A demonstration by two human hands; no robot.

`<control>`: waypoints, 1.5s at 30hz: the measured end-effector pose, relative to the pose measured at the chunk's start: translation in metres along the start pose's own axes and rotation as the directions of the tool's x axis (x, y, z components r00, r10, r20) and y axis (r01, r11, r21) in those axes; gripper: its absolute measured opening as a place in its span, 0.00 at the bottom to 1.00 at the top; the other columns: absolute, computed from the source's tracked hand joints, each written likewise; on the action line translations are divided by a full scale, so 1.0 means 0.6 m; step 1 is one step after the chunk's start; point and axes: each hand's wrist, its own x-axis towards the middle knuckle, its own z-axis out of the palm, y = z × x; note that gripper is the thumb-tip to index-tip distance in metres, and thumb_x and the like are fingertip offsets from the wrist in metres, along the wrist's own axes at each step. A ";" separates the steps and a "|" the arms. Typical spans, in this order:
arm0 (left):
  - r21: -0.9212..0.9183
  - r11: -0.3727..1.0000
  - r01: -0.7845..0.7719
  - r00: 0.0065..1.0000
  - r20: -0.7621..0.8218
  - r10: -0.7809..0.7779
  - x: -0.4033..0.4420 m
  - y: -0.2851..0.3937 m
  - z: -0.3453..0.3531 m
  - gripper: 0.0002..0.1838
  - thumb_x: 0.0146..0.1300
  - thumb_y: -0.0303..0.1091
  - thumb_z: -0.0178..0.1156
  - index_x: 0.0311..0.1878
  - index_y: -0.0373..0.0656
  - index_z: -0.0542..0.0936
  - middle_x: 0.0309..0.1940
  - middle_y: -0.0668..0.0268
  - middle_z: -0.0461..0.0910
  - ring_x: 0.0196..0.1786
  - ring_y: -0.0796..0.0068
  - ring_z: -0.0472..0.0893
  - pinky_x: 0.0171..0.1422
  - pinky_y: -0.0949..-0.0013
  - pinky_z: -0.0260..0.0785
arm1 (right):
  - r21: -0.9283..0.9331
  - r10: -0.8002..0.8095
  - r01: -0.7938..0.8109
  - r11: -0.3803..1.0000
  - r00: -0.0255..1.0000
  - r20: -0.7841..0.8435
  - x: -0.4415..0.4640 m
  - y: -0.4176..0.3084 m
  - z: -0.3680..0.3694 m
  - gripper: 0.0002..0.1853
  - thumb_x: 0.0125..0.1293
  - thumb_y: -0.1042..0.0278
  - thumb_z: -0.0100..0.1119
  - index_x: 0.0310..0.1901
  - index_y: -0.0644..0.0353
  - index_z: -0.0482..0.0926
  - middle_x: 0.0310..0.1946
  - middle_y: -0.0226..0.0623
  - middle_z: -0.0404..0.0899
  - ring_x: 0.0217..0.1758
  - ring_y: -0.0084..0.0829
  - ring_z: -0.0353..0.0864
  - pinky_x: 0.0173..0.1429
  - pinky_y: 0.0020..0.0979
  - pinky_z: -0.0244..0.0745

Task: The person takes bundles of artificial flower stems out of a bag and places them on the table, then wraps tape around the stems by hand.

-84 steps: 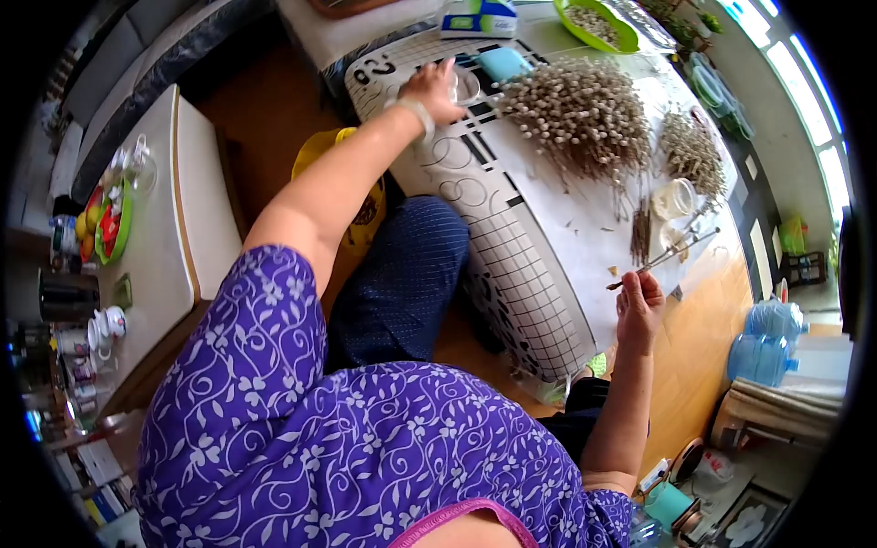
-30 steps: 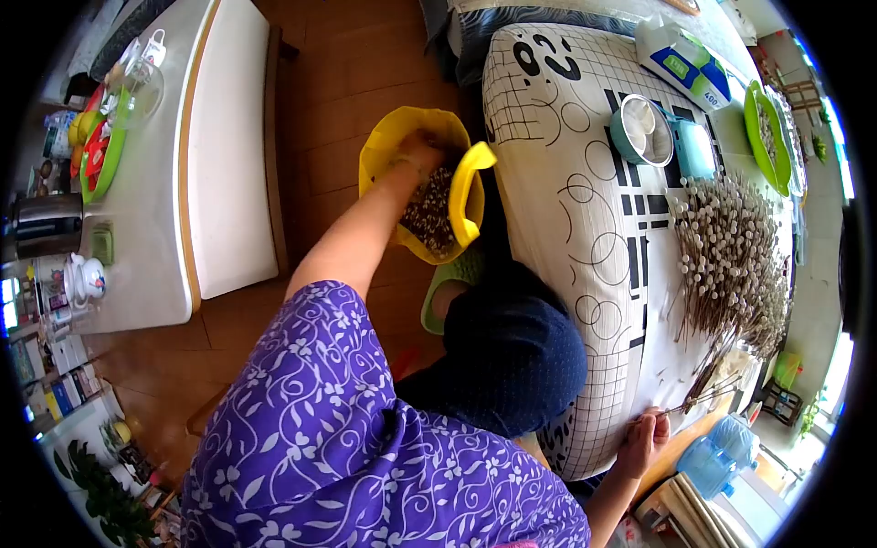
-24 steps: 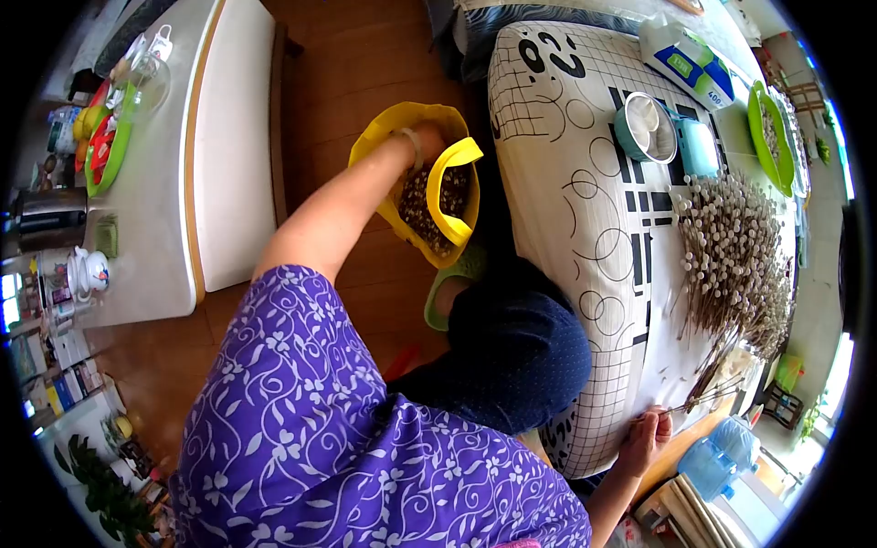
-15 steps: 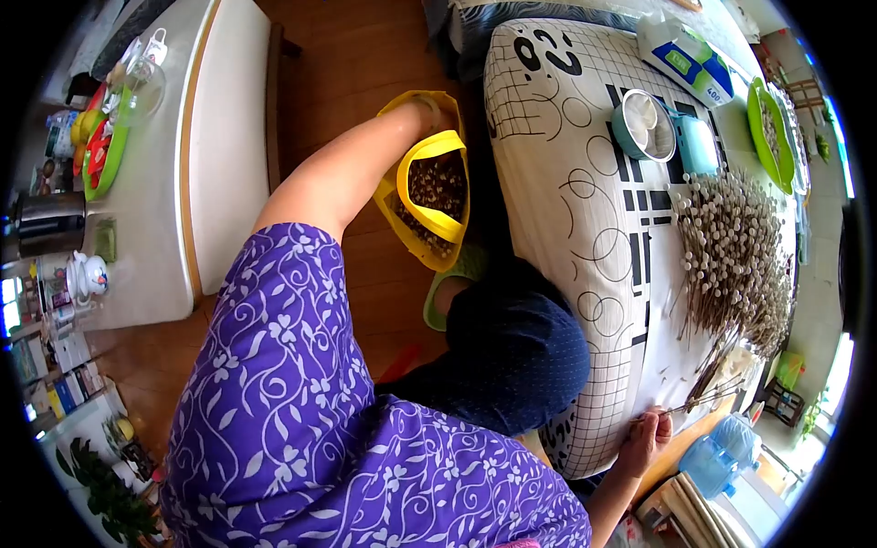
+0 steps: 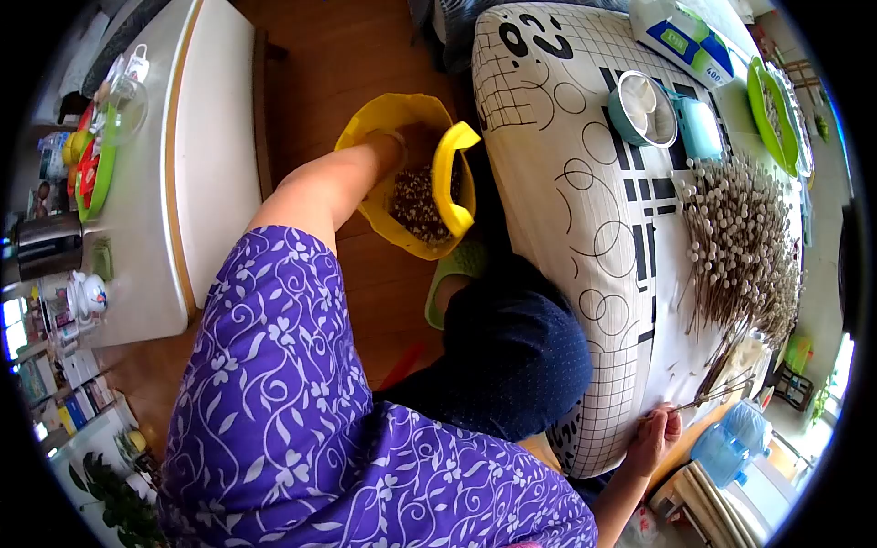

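Note:
My left hand reaches down into a yellow bag on the floor, its fingers hidden inside. Dark brown and whitish bits lie in the bag, and its yellow strap arches over the right side. At the lower right, my right hand is closed on thin dry stems by the table's edge. Beyond it on the table rests a large bundle of dried stems with small round pale heads.
A blue-green bowl, a light blue box, a tissue pack and a green tray stand on the patterned tablecloth. A water jug sits at lower right. To the left is a white cabinet; a green slipper is below the bag.
The bag's mouth has spread wider and shifted left, and its strap has swung to the right. My left forearm has moved left with it. The right hand keeps its hold on the stems.

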 end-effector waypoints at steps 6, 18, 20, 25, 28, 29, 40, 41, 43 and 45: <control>-0.190 0.981 -0.039 0.998 -0.051 0.030 0.049 -0.020 0.043 0.18 0.53 0.43 0.55 0.47 0.47 0.76 0.49 0.62 0.72 0.50 0.66 0.71 0.50 0.68 0.64 | 0.009 -0.104 0.104 0.995 0.992 0.071 0.009 0.012 -0.009 0.09 0.60 0.70 0.55 0.24 0.58 0.68 0.20 0.23 0.63 0.13 0.10 0.50 0.17 0.14 0.45; 0.234 0.971 -0.039 0.999 0.011 0.037 -0.015 0.013 -0.014 0.16 0.53 0.39 0.56 0.45 0.46 0.76 0.45 0.62 0.74 0.46 0.67 0.73 0.46 0.71 0.67 | 0.055 -0.014 0.012 0.998 0.999 0.029 0.001 0.002 0.001 0.09 0.58 0.69 0.57 0.24 0.57 0.68 0.18 0.20 0.63 0.19 0.11 0.54 0.24 0.14 0.48; 0.290 0.956 -0.043 0.999 0.021 0.039 -0.018 0.018 -0.018 0.16 0.53 0.39 0.56 0.45 0.46 0.76 0.45 0.62 0.74 0.45 0.68 0.74 0.45 0.71 0.67 | 0.050 -0.017 0.017 0.999 1.000 0.001 -0.001 0.002 0.001 0.09 0.58 0.69 0.57 0.24 0.57 0.69 0.18 0.20 0.63 0.19 0.11 0.54 0.24 0.14 0.47; 0.401 0.912 -0.081 0.997 0.045 0.068 -0.044 0.045 -0.022 0.15 0.53 0.38 0.56 0.44 0.45 0.76 0.43 0.62 0.74 0.43 0.68 0.75 0.43 0.72 0.68 | 0.051 -0.018 0.017 0.999 1.000 0.024 -0.003 -0.003 0.012 0.09 0.57 0.68 0.58 0.25 0.58 0.70 0.18 0.19 0.63 0.18 0.10 0.54 0.23 0.13 0.46; 0.471 0.874 -0.121 0.992 0.070 0.100 -0.065 0.064 -0.033 0.14 0.53 0.37 0.57 0.44 0.45 0.76 0.42 0.62 0.75 0.42 0.69 0.75 0.42 0.72 0.69 | 0.043 -0.035 0.035 0.998 0.999 0.002 0.000 0.000 0.006 0.08 0.58 0.69 0.57 0.25 0.58 0.70 0.19 0.18 0.63 0.19 0.10 0.54 0.23 0.13 0.46; 0.496 0.857 -0.139 0.990 0.084 0.112 -0.077 0.071 -0.037 0.14 0.53 0.36 0.57 0.44 0.45 0.76 0.42 0.62 0.75 0.42 0.69 0.75 0.42 0.73 0.69 | 0.039 -0.024 0.024 0.999 1.000 -0.002 -0.001 -0.002 0.007 0.08 0.58 0.69 0.57 0.25 0.58 0.70 0.19 0.19 0.63 0.19 0.10 0.54 0.23 0.14 0.46; 0.690 0.688 -0.224 0.974 0.143 0.174 -0.268 0.117 -0.091 0.13 0.52 0.33 0.58 0.42 0.44 0.76 0.39 0.62 0.76 0.38 0.70 0.77 0.38 0.75 0.71 | 0.152 0.003 -0.004 0.988 1.000 0.007 -0.001 0.006 0.000 0.08 0.59 0.76 0.53 0.23 0.57 0.69 0.23 0.21 0.66 0.19 0.11 0.54 0.23 0.14 0.48; 0.690 0.692 -0.212 0.976 0.120 0.180 -0.279 0.114 -0.090 0.12 0.52 0.33 0.58 0.42 0.44 0.76 0.38 0.62 0.76 0.37 0.71 0.78 0.37 0.75 0.71 | 0.152 -0.005 0.004 0.988 1.000 0.007 0.002 0.011 -0.004 0.08 0.59 0.76 0.53 0.23 0.57 0.69 0.23 0.21 0.66 0.19 0.11 0.54 0.23 0.14 0.48; 0.675 0.719 -0.167 0.973 -0.007 0.233 -0.277 0.090 -0.075 0.17 0.43 0.38 0.62 0.39 0.44 0.79 0.37 0.65 0.79 0.39 0.70 0.79 0.39 0.72 0.71 | 0.143 -0.119 0.108 0.984 0.991 0.068 0.010 0.026 -0.008 0.04 0.60 0.75 0.53 0.28 0.55 0.71 0.20 0.19 0.67 0.14 0.08 0.53 0.17 0.13 0.45; 0.556 0.823 -0.115 0.986 -0.038 0.163 -0.275 0.077 -0.069 0.09 0.54 0.36 0.57 0.38 0.47 0.77 0.34 0.66 0.77 0.36 0.73 0.77 0.33 0.71 0.69 | 0.168 -0.105 0.093 0.981 0.992 0.064 0.009 0.021 0.003 0.05 0.60 0.75 0.53 0.27 0.55 0.72 0.18 0.18 0.66 0.15 0.08 0.53 0.17 0.12 0.45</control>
